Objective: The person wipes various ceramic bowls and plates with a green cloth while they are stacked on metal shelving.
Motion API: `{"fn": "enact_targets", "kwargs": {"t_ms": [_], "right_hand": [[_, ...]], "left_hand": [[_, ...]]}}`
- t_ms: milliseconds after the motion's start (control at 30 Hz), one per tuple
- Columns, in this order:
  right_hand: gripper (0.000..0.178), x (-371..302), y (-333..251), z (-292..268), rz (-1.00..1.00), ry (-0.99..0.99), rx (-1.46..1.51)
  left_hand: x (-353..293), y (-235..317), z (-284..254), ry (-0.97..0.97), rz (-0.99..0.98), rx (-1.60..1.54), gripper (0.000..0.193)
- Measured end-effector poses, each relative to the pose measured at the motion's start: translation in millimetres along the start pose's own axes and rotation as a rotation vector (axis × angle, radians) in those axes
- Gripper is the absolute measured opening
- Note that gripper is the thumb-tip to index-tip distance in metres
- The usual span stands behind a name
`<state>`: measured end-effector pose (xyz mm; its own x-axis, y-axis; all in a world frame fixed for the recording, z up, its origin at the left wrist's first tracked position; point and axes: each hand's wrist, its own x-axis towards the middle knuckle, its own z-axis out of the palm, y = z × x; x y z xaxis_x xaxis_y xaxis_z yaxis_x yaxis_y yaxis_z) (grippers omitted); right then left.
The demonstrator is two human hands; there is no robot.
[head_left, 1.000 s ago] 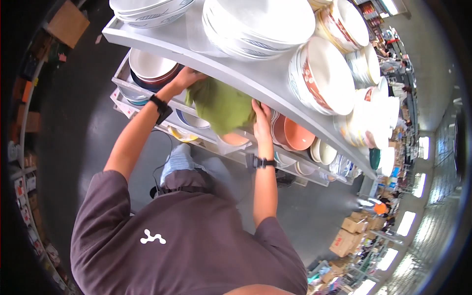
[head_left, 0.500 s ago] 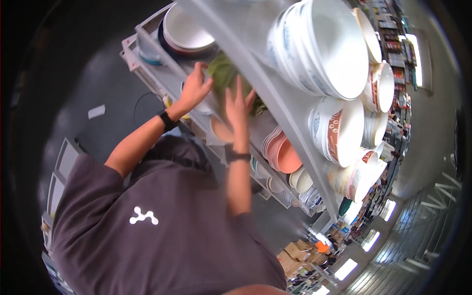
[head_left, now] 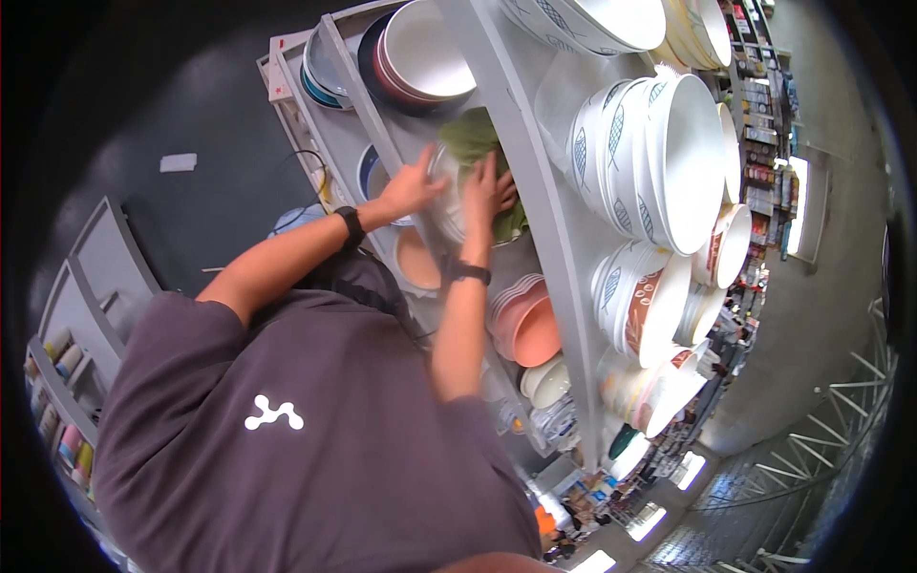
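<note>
My right hand [head_left: 487, 199] lies with fingers apart against a crumpled-looking green, leaf-like thing [head_left: 470, 136] on the shelf; whether it is a cloth or leaf-shaped dishes I cannot tell. Beside it, my left hand [head_left: 416, 187] reaches in with thumb and fingers apart, at the edge of a pale round dish [head_left: 445, 212]. Motion smears the fingertips, and my hands partly cover the dish. White bowls with dark red outer sides [head_left: 430, 53] are stacked beyond the green thing. Nearer me are a peach bowl [head_left: 417, 260] and stacked coral bowls [head_left: 535, 329].
A grey shelf edge [head_left: 546, 191] rises just right of my right hand. Stacks of white patterned bowls [head_left: 688, 158] fill the level above. Blue-rimmed dishes [head_left: 325, 72] stand at the far left end. Another shelf unit [head_left: 110, 258] is at left, beside the dark floor [head_left: 220, 210].
The view has shifted, so the shelf sits lower and further right. My left hand has moved from the green thing's edge to the pale dish; my right hand has moved onto the green thing.
</note>
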<state>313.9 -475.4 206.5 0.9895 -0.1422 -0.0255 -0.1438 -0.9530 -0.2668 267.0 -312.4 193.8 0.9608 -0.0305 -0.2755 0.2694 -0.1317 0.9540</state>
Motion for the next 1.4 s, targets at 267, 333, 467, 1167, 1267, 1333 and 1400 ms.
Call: {"fn": "enact_targets", "kwargs": {"t_ms": [267, 333, 467, 1167, 1267, 1333, 1400], "right_hand": [[0.055, -21.2, 29.2, -49.2, -0.219, -0.139, 0.025], [0.054, -6.2, 18.0, -50.2, -0.062, -0.174, 0.079], [0.047, -4.8, 0.8, -32.1, -0.178, -0.283, -0.233], [0.054, -31.5, 16.3, -60.8, -0.300, -0.089, -0.082], [0.060, 0.6, 4.9, -53.9, -0.132, -0.134, 0.088], [0.061, 13.9, -4.5, -48.3, -0.064, -0.157, 0.185], [0.060, 7.5, -0.5, -44.3, -0.142, -0.141, 0.188]], "left_hand": [[-7.7, 23.7, -22.2, -0.301, -0.132, -0.149, 0.067], [-12.1, 32.6, -20.2, -0.325, -0.159, -0.264, 0.067], [-12.3, 26.3, -18.8, -0.356, -0.189, -0.489, 0.067], [-5.0, 19.6, -13.0, -0.338, -0.181, -0.615, 0.045], [-2.3, 21.5, -11.8, -0.363, -0.187, -0.595, 0.046], [-0.2, 12.9, -7.7, -0.348, -0.148, -0.568, 0.046], [0.2, 10.0, -4.4, -0.323, -0.109, -0.553, 0.044]]}}
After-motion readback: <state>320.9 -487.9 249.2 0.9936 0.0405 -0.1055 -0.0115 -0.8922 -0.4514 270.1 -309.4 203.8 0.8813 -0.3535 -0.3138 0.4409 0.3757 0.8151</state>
